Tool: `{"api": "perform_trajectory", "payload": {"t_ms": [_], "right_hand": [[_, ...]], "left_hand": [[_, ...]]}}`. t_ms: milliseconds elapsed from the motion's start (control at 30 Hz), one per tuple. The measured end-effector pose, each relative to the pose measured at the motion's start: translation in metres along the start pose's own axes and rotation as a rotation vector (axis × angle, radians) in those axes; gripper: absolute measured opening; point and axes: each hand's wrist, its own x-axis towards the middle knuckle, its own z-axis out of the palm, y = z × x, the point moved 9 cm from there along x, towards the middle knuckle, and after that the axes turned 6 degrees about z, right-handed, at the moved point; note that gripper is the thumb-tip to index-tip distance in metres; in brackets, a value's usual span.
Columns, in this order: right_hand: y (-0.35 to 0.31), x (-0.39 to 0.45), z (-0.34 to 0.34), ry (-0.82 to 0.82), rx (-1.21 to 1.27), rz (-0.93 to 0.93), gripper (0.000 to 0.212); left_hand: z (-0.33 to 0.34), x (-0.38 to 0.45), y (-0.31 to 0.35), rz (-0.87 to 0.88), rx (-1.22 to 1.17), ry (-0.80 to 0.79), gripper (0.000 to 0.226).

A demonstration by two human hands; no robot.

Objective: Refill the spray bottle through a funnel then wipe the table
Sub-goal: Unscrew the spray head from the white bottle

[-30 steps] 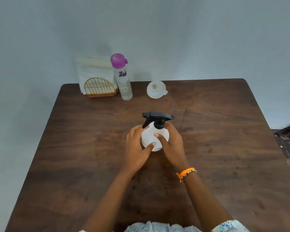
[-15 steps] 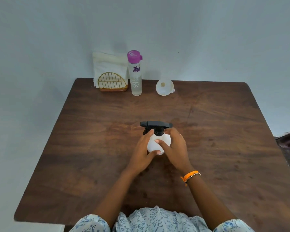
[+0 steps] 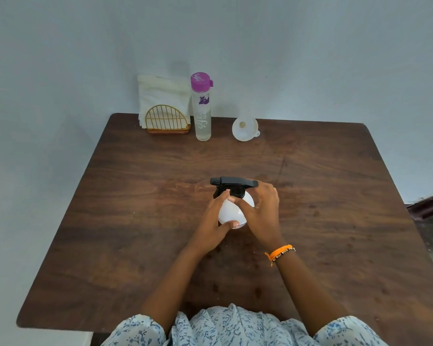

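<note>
My left hand [image 3: 211,227] cupped the white spray bottle [image 3: 233,212] steady — right hand [image 3: 259,213] pinched the black trigger head's collar [image 3: 236,194] — best unscrewed straight, upright.

plain pale blue-grey wall [image 3: 310,58] behind dark brown wooden table [image 3: 135,221]; soft even light.

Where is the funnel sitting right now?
In the head view, the white funnel lies at the table's far edge, just right of the purple-capped bottle, apart from it and untouched by either hand.
</note>
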Motion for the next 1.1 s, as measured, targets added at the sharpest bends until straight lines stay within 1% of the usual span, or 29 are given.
{"api": "perform_trajectory", "payload": {"t_ms": [100, 167, 233, 267, 367, 467, 567, 633, 700, 800, 900, 1000, 1033, 1100], "right_hand": [[-0.002, 0.006, -0.001, -0.079, -0.066, -0.058, 0.031], [-0.002, 0.008, 0.003, -0.188, -0.039, -0.096, 0.03], [0.0, 0.007, 0.009, -0.276, 0.011, -0.079, 0.029], [-0.001, 0.006, 0.009, -0.277, 0.029, -0.071, 0.029], [-0.006, 0.002, 0.006, -0.193, 0.068, -0.045, 0.036], [-0.006, -0.001, 0.001, -0.112, 0.168, 0.016, 0.043], [-0.01, -0.001, -0.005, -0.043, 0.166, 0.023, 0.037], [-0.01, -0.001, -0.004, -0.07, 0.139, 0.01, 0.031], [-0.007, 0.0, -0.003, -0.125, 0.137, -0.002, 0.031], [-0.008, 0.002, -0.005, -0.177, 0.045, -0.092, 0.039], [-0.013, 0.001, -0.005, -0.251, -0.001, -0.122, 0.048], [-0.013, -0.011, -0.005, -0.327, 0.112, -0.063, 0.056], [-0.012, -0.015, -0.004, -0.326, 0.163, -0.034, 0.056], [-0.01, -0.018, -0.001, -0.259, 0.19, 0.001, 0.047]], "left_hand": [[0.0, 0.001, -0.001, -0.021, -0.051, 0.003, 0.069], [0.0, 0.001, 0.001, -0.002, -0.058, -0.001, 0.069], [0.001, 0.0, 0.001, 0.008, -0.054, -0.015, 0.07], [0.001, 0.0, 0.001, 0.009, -0.055, -0.023, 0.07], [0.002, 0.001, 0.001, -0.004, -0.05, -0.033, 0.07], [0.002, 0.0, 0.003, -0.005, -0.046, -0.034, 0.071], [0.002, 0.001, 0.002, -0.01, -0.03, -0.043, 0.071], [0.001, 0.001, 0.002, 0.011, -0.018, -0.044, 0.074], [0.002, 0.001, 0.002, 0.029, -0.005, -0.052, 0.076], [0.001, 0.001, 0.003, 0.031, -0.003, -0.054, 0.075], [0.0, 0.001, 0.004, 0.048, -0.001, -0.051, 0.074], [0.001, 0.001, 0.005, 0.038, -0.027, -0.056, 0.072], [0.001, 0.001, 0.006, 0.04, -0.03, -0.056, 0.072], [0.002, 0.001, 0.007, 0.052, -0.025, -0.06, 0.072]]}}
